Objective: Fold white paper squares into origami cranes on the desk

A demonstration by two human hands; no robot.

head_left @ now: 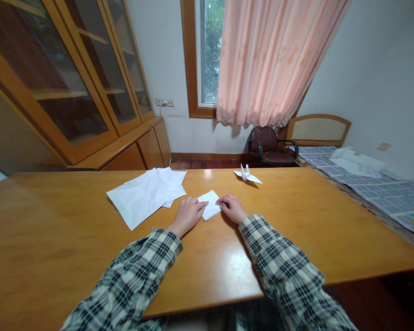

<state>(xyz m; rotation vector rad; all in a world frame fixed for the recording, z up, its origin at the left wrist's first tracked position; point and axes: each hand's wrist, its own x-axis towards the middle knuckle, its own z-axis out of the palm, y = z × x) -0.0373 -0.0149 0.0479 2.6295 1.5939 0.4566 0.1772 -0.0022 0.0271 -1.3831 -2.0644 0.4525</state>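
Note:
A small folded piece of white paper (pixel 211 211) lies on the wooden table between my hands. My left hand (pixel 189 214) rests at its left side, index finger stretched onto the paper and pressing it down. At the right corner, my right hand (pixel 232 208) pinches the paper's edge between thumb and fingers. Just beyond, to the right, stands a white paper crane (pixel 247 174) with its wings spread. Several creased white sheets (pixel 146 193) are piled to the left of my left hand.
The wooden table (pixel 72 239) spans the view. Behind it are a glass-door cabinet (pixel 89 82) on the left, a pink curtain (pixel 269 59) at the window, and a dark red armchair (pixel 267 145). A bed (pixel 372 188) with a checked cover runs along the right.

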